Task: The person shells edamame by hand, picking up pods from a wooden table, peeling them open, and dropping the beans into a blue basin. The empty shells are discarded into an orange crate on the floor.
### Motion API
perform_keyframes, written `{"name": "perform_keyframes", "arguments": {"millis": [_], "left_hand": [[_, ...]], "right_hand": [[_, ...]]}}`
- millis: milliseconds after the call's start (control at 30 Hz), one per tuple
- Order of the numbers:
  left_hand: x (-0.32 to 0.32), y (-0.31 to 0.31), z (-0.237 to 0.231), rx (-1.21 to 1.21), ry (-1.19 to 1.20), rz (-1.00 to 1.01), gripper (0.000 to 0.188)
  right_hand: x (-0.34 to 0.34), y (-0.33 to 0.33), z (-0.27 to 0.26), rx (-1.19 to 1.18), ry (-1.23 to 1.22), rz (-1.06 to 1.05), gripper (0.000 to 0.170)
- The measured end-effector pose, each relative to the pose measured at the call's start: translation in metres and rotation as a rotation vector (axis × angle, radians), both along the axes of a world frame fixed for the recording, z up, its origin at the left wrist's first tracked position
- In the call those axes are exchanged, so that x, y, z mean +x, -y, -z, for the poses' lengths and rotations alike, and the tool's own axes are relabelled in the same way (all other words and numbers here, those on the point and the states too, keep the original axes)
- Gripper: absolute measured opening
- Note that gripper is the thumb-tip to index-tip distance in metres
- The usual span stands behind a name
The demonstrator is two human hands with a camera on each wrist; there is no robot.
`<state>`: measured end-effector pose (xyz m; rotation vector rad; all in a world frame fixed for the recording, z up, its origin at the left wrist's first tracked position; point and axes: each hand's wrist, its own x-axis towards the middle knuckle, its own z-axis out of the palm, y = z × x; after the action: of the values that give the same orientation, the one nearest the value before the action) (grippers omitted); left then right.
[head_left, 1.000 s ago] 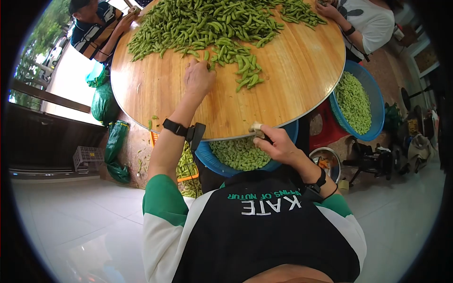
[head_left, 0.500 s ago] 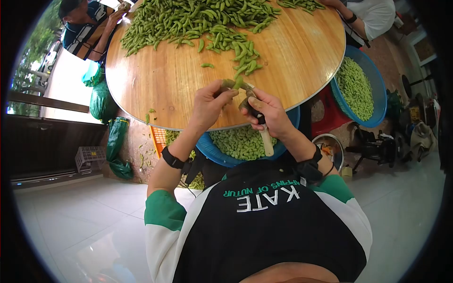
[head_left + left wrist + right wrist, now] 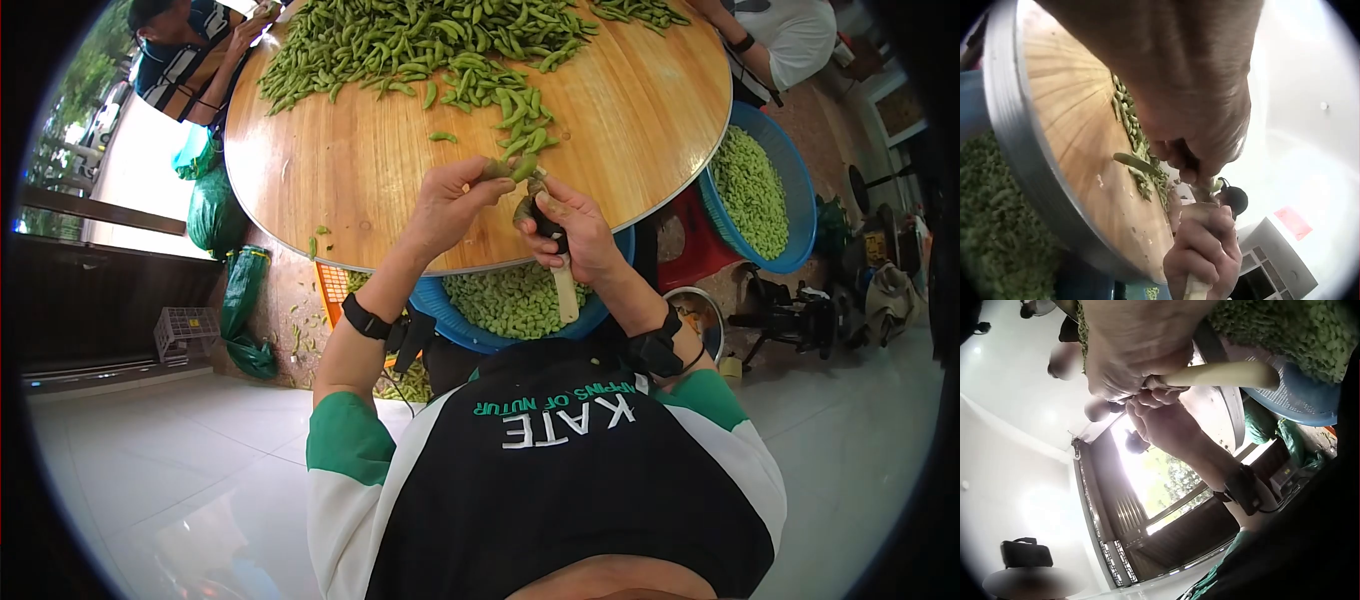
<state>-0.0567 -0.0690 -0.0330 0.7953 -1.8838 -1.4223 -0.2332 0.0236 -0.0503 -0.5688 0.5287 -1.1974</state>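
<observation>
My left hand [image 3: 445,205] pinches a green soybean pod [image 3: 523,167] between thumb and fingers, over the near part of the round wooden table [image 3: 350,190]. Close beside it, my right hand [image 3: 580,230] grips a tool with a pale handle [image 3: 567,295] that points back toward my body. The tool's working end is hidden by the fingers, right at the pod. In the right wrist view the handle [image 3: 1229,375] juts out from the curled hand. A large heap of pods [image 3: 430,45] covers the far side, trailing toward my hands.
Under the table's near edge stands a blue basin [image 3: 440,320] of shelled beans [image 3: 510,300]. A second blue basin [image 3: 805,225] is at the right, near a steel bowl [image 3: 697,300]. An orange basket [image 3: 330,290] and green bags [image 3: 245,300] lie left. Two people sit opposite.
My left hand has come back from the heap's near edge with a pod and met my right hand. The right hand has risen over the table edge, its tool handle now showing.
</observation>
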Motion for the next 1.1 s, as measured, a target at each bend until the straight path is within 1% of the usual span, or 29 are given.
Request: {"name": "perform_keyframes", "arguments": {"millis": [33,100,133,200,233,300,433,500,533,600,633,700,733,800,833,900,933,1000,1033,1100], "left_hand": [[0.0,0.0,0.001,-0.002,-0.001,-0.001,0.011],[0.0,-0.001,0.005,0.145,-0.139,0.045,0.01],[0.0,-0.002,0.005,0.144,-0.138,0.048,0.01],[0.001,-0.007,0.004,0.19,-0.189,0.091,0.008],[0.001,-0.009,0.003,0.193,-0.189,0.087,0.008],[0.0,-0.013,-0.001,0.204,-0.21,0.075,0.006],[0.003,-0.017,-0.002,0.186,-0.24,0.082,0.004],[0.005,-0.017,0.001,0.091,-0.198,0.094,0.004],[0.006,-0.019,0.002,0.093,-0.197,0.094,0.004],[0.006,-0.021,0.004,0.035,-0.128,0.052,0.004],[0.006,-0.021,0.006,0.035,-0.128,0.051,0.004],[0.005,-0.022,0.01,0.239,-0.338,0.131,0.005],[0.004,-0.022,0.01,0.239,-0.339,0.13,0.005],[0.002,-0.026,0.008,0.556,-0.494,0.172,0.007],[0.002,-0.03,0.007,0.557,-0.497,0.168,0.007],[0.001,-0.037,0.004,0.791,-0.636,0.268,0.009],[0.0,-0.037,0.007,0.791,-0.638,0.267,0.009],[-0.001,-0.038,0.012,0.982,-0.758,0.41,0.011],[0.0,-0.039,0.011,0.984,-0.76,0.409,0.011],[0.0,-0.039,0.004,0.768,-0.571,0.206,0.013]], "right_hand": [[-0.001,0.0,-0.001,-0.002,-0.001,-0.001,0.029],[-0.004,-0.002,-0.002,-0.046,0.041,-0.033,0.032],[-0.004,-0.003,-0.001,-0.046,0.042,-0.03,0.032],[-0.005,-0.006,0.002,-0.042,0.129,-0.065,0.034],[-0.004,-0.007,0.001,-0.039,0.129,-0.069,0.034],[-0.004,-0.009,-0.002,-0.053,0.212,-0.102,0.034],[-0.002,-0.012,-0.003,-0.086,0.23,-0.105,0.035],[-0.001,-0.014,-0.006,-0.068,0.164,-0.078,0.033],[0.0,-0.015,-0.008,-0.066,0.164,-0.078,0.033],[0.002,-0.015,-0.012,0.027,0.093,-0.023,0.031],[0.002,-0.015,-0.012,0.027,0.093,-0.025,0.031],[0.002,-0.013,-0.011,0.027,0.163,-0.06,0.031],[0.002,-0.013,-0.01,0.028,0.161,-0.061,0.031],[0.0,-0.014,-0.008,0.006,0.296,-0.158,0.03],[-0.001,-0.015,-0.007,0.009,0.294,-0.163,0.03],[-0.003,-0.015,-0.005,-0.044,0.352,-0.274,0.03],[-0.003,-0.015,-0.004,-0.044,0.351,-0.275,0.03],[-0.002,-0.016,-0.002,-0.101,0.4,-0.359,0.03],[-0.002,-0.017,-0.004,-0.098,0.399,-0.359,0.03],[-0.002,-0.02,-0.011,0.012,0.32,-0.192,0.028]]}}
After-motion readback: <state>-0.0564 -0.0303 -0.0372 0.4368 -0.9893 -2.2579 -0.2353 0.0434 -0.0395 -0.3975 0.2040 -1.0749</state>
